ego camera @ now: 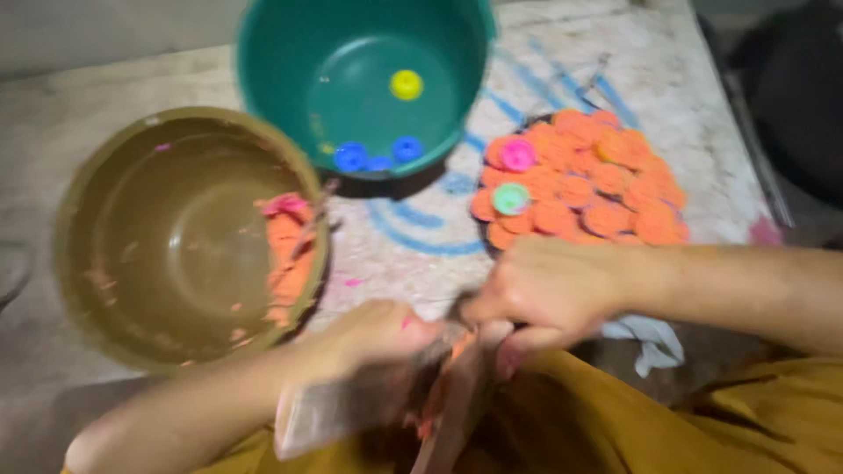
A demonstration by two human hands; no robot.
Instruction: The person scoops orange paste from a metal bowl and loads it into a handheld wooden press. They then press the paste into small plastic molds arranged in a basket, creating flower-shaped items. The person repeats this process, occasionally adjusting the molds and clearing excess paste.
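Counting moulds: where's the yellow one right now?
In the head view, the yellow mould lies inside the green tub at top centre, apart from the blue moulds.

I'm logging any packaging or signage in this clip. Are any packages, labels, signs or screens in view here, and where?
None can be made out. Only unmarked things show: a green basin at the top, a brown bowl on the left, orange discs on the right, and both hands low in the middle.

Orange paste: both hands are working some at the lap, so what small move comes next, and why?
Probably carry the piece from the right hand and left hand to the tray of orange discs. Finished discs already crowd it, and more orange paste waits in the brown bowl. Blur hides the grip.
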